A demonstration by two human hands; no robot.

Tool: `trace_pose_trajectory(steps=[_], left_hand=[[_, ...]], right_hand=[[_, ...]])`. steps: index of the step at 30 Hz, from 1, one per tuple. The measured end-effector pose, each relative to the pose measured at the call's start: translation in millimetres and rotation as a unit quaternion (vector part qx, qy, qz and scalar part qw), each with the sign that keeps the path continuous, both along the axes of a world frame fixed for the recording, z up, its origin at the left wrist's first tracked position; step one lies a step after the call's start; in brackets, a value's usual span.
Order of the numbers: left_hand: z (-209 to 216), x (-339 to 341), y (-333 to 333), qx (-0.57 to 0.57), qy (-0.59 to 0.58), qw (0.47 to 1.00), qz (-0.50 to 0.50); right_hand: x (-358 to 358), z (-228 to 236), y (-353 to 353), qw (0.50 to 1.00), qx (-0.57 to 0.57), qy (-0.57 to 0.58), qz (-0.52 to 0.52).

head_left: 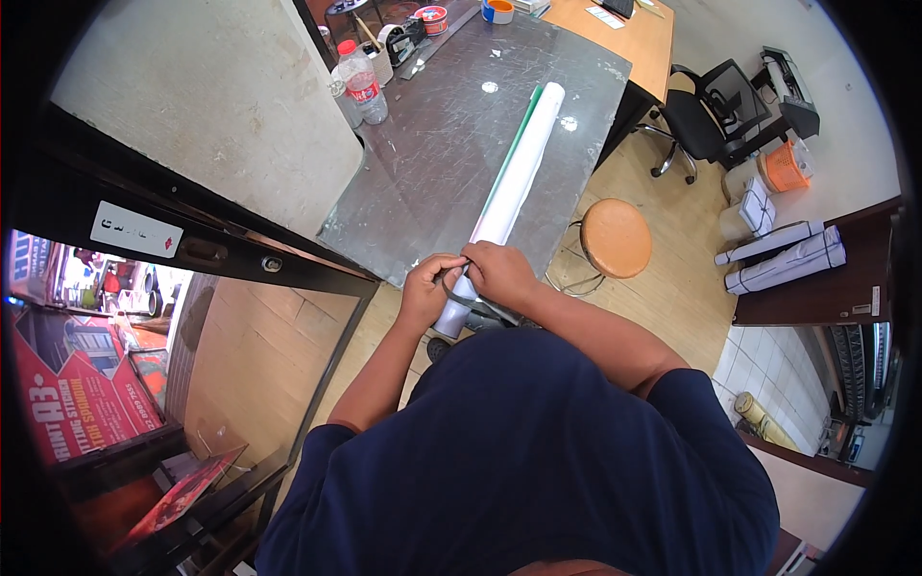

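Note:
A long white roll of sheet material (pixel 517 182), with a green edge along its left side, lies lengthwise on the dark table. Its near end sticks out past the table's front edge toward my body. At this end a thin dark strip (pixel 492 308) runs by the roll and trails to the right. My left hand (pixel 425 286) is closed, its fingertips pinching the strip beside the roll. My right hand (pixel 497 273) bends over the roll, closed on the same strip. The two hands nearly meet, and the fingers hide how the strip passes around the roll.
The dark table (pixel 432 163) bears a bottle with a red cap (pixel 360 84), a tape dispenser (pixel 401 40) and a red tub (pixel 432 19). A round stool (pixel 617 237) stands to its right, an office chair (pixel 706 110) beyond. A dark-framed door (pixel 230 252) is at left; wrapped rolls (pixel 788 261) lie right.

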State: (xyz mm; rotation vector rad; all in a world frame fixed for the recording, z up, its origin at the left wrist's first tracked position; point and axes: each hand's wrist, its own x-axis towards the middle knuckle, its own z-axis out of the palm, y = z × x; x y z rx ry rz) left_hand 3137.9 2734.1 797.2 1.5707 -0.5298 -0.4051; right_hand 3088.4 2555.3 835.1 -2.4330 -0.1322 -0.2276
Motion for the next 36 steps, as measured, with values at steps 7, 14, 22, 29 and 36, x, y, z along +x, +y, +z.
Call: trace_pose_trajectory(steps=[7, 14, 22, 29, 36], left_hand=[[-1.5, 7.0, 0.6, -0.016, -0.048, 0.998, -0.028], [-3.0, 7.1, 4.4, -0.007, -0.044, 0.999, -0.029], [-17.0, 4.5, 4.9, -0.009, 0.030, 1.000, -0.003], [-2.8, -0.8, 2.1, -0.013, 0.037, 0.999, -0.028], [8.7, -4.1, -9.7, 0.049, -0.074, 0.995, 0.049]], right_hand=[[2.1, 3.2, -9.9, 0.999, 0.025, 0.030, -0.002], [23.2, 30.7, -47.4, 0.969, 0.009, 0.186, 0.164], [33.8, 37.9, -52.2, 0.935, -0.146, 0.153, 0.285], [31.3, 49.1, -47.7, 0.932, -0.131, 0.181, 0.285], [18.7, 31.8, -43.0, 0.969, -0.067, 0.134, 0.199]])
